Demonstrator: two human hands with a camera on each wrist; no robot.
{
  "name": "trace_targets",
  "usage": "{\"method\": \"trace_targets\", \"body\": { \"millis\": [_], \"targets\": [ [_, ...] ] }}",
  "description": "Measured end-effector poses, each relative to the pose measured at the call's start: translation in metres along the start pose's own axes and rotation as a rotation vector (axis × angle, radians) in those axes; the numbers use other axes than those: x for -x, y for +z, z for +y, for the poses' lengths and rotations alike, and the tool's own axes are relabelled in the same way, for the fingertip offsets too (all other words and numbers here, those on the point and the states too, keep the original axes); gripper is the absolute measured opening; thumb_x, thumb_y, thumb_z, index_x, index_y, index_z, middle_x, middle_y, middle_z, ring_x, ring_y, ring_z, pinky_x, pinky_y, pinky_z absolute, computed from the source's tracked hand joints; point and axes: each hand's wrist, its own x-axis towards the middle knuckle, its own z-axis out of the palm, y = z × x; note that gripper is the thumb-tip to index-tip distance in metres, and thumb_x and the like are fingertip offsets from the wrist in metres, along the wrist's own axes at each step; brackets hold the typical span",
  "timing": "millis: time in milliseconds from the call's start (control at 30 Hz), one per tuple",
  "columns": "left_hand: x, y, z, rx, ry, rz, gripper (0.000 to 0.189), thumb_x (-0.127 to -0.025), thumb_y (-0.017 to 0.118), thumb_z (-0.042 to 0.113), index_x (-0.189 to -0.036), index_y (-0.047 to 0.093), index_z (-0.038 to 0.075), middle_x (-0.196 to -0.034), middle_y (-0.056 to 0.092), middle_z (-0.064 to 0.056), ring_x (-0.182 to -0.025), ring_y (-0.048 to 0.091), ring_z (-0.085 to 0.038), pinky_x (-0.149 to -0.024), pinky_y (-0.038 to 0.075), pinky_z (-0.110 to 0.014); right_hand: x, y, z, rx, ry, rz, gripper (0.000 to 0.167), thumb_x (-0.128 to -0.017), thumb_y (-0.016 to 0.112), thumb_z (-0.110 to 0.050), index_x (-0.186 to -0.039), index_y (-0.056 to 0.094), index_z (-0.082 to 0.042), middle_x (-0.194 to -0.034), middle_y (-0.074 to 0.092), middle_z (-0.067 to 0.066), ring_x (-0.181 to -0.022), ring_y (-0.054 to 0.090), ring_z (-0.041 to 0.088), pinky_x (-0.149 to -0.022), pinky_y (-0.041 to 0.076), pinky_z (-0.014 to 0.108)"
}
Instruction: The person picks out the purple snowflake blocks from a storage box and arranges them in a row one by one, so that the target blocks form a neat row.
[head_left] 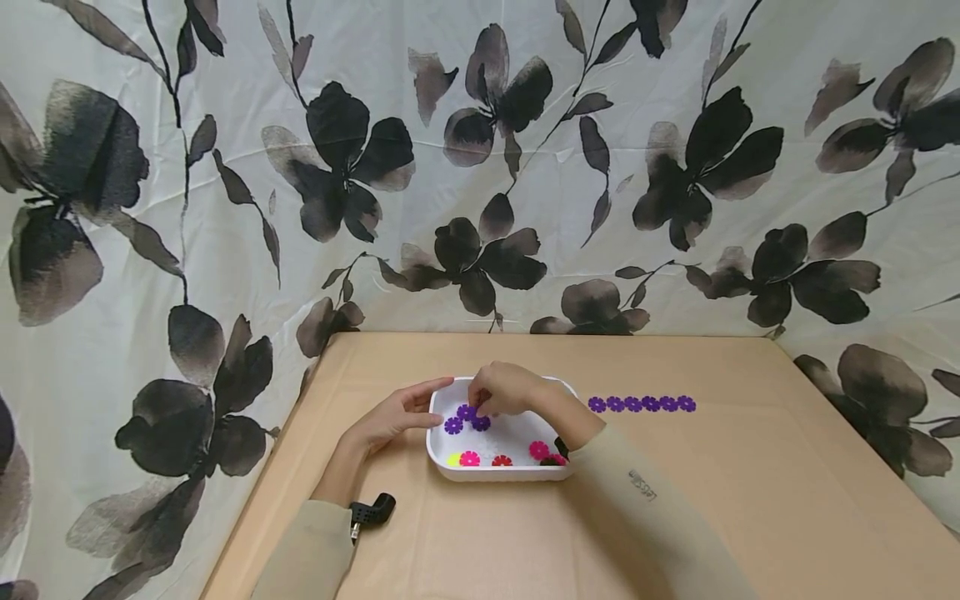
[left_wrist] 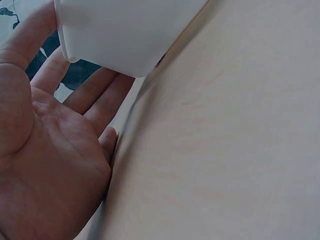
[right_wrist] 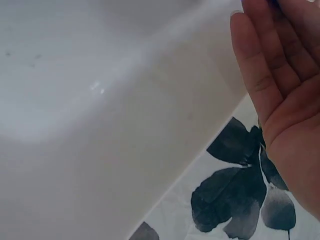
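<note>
A white tray (head_left: 502, 473) lies on the table, holding small flower-shaped plastic pieces. My left hand (head_left: 393, 417) rests against its left end, fingers spread and fairly straight; the left wrist view shows the fingers touching the tray wall (left_wrist: 110, 35). Inside the tray, my right hand (head_left: 510, 389) has its fingers bent downward over the purple flower pieces (head_left: 453, 426). A bit of purple shows at its fingertips, and the right hand (right_wrist: 285, 70) in its wrist view appears to pinch a purple flower piece, mostly hidden.
Right of the tray, several purple flower pieces (head_left: 633, 404) form a straight row on the tan table (head_left: 750, 467). Pink (head_left: 469, 459), red (head_left: 502, 461) and yellow pieces (head_left: 453, 459) lie along the tray's near side. A floral curtain (head_left: 480, 167) hangs behind the table.
</note>
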Motion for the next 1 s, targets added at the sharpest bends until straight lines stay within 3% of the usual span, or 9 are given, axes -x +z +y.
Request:
{"method": "trace_targets", "body": {
  "millis": [200, 367, 500, 767, 1000],
  "targets": [
    [0.000, 0.001, 0.000, 0.006, -0.004, 0.005, 0.070, -0.093, 0.079, 0.019, -0.156, 0.049, 0.024, -0.168, 0.038, 0.000, -0.156, 0.034, -0.029, -0.126, 0.031, -0.049, 0.018, -0.016, -0.001, -0.152, 0.013, 0.079, 0.014, -0.095, 0.075, -0.008, -0.109, 0.076, -0.010, -0.092, 0.078, 0.004, -0.074, 0.074, 0.019, -0.065, 0.061, 0.026],
    [-0.001, 0.000, 0.000, 0.014, 0.002, -0.005, 0.071, -0.093, 0.079, 0.018, -0.157, 0.048, 0.021, -0.168, 0.037, -0.001, -0.156, 0.034, -0.029, -0.127, 0.029, -0.047, 0.036, -0.032, 0.001, -0.165, 0.008, 0.152, 0.013, -0.097, 0.074, -0.011, -0.108, 0.079, -0.013, -0.091, 0.077, -0.002, -0.076, 0.072, 0.016, -0.070, 0.061, 0.024],
    [-0.001, 0.000, -0.001, 0.015, 0.015, -0.008, 0.072, -0.093, 0.079, 0.016, -0.158, 0.047, 0.020, -0.168, 0.037, -0.003, -0.155, 0.035, -0.030, -0.126, 0.030, -0.044, 0.054, -0.040, 0.005, -0.229, 0.023, 0.251, 0.015, -0.097, 0.073, -0.008, -0.110, 0.080, -0.011, -0.095, 0.077, 0.001, -0.073, 0.072, 0.014, -0.068, 0.063, 0.023],
    [-0.001, 0.000, -0.002, 0.018, 0.024, -0.007, 0.071, -0.093, 0.078, 0.014, -0.157, 0.048, 0.021, -0.168, 0.037, -0.001, -0.155, 0.036, -0.029, -0.123, 0.036, -0.036, 0.095, -0.040, 0.021, -0.504, 0.025, 0.532, 0.018, -0.097, 0.072, -0.004, -0.114, 0.078, -0.004, -0.102, 0.078, 0.015, -0.075, 0.076, 0.020, -0.070, 0.065, 0.029],
    [0.000, 0.000, -0.001, 0.019, 0.022, -0.009, 0.072, -0.094, 0.078, 0.015, -0.158, 0.047, 0.021, -0.168, 0.037, -0.002, -0.154, 0.037, -0.029, -0.123, 0.036, -0.038, 0.126, -0.032, 0.040, -0.658, 0.057, 0.665, 0.026, -0.098, 0.069, -0.002, -0.123, 0.072, 0.003, -0.108, 0.076, 0.023, -0.082, 0.078, 0.023, -0.074, 0.065, 0.032]
  ]
}}
